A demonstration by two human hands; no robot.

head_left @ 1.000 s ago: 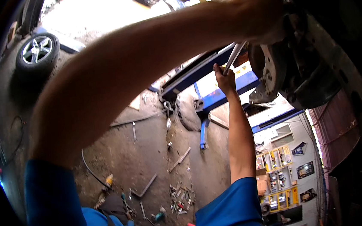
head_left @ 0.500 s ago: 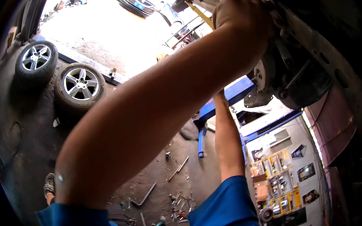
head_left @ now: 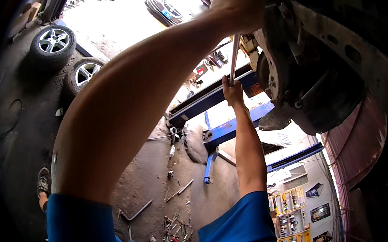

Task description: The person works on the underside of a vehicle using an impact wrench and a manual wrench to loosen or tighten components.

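Note:
Overhead at the right is a raised car's underside, with a rusty perforated metal frame [head_left: 320,31] and a dark curved shield [head_left: 328,102]. My left arm crosses the view, and my left hand [head_left: 239,8] is closed up against the suspension parts; whatever its fingers wrap is hidden. Lower down, my right hand [head_left: 233,93] grips the lower end of a long straight metal bar [head_left: 234,57]. The bar slants up toward my left hand, and its upper end is hidden behind that wrist.
Two wheels with tyres [head_left: 53,42] [head_left: 84,75] lie on the floor at the left. A blue lift arm [head_left: 231,129] stands beyond my right forearm. Scattered hand tools [head_left: 173,231] and a bent bar [head_left: 137,210] lie on the floor. A stocked shelf [head_left: 290,218] is at the lower right.
My right hand has come into sight, holding the metal bar. My left hand has shifted a little to the left and up in the picture, and the whole view has turned slightly.

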